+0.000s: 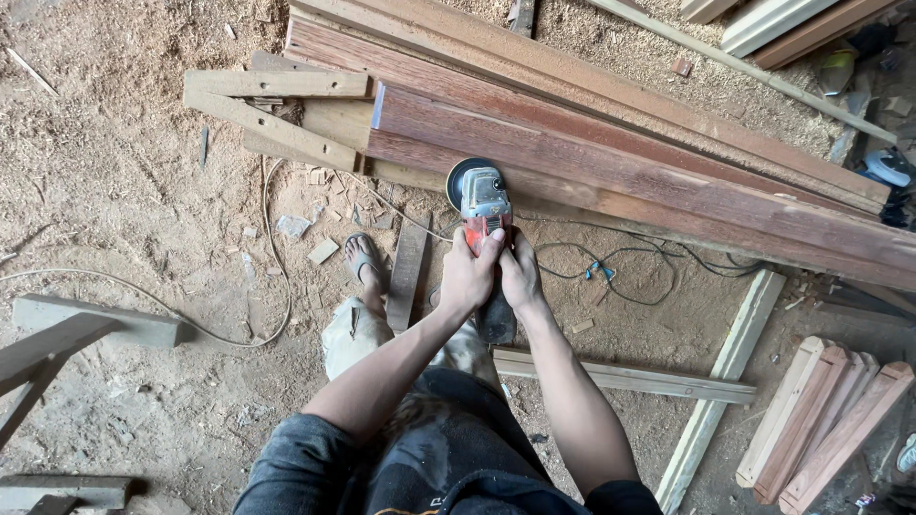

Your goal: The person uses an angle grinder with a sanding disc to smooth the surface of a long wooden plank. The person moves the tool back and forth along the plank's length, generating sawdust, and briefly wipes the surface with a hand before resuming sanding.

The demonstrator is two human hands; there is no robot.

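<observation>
Both hands grip the red angle grinder (482, 215); left hand (468, 277) and right hand (520, 275) have fingers wrapped around its body. Its disc end points away, touching the reddish timber beam (649, 186); the beam's long axis runs crosswise, rightward.

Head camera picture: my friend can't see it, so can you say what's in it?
Two bare hands, left hand and right hand, grip a red angle grinder against the edge of a long reddish wooden beam. The person stands on a sawdust-covered floor, one sandalled foot showing, with a black cable and loose planks nearby.
</observation>
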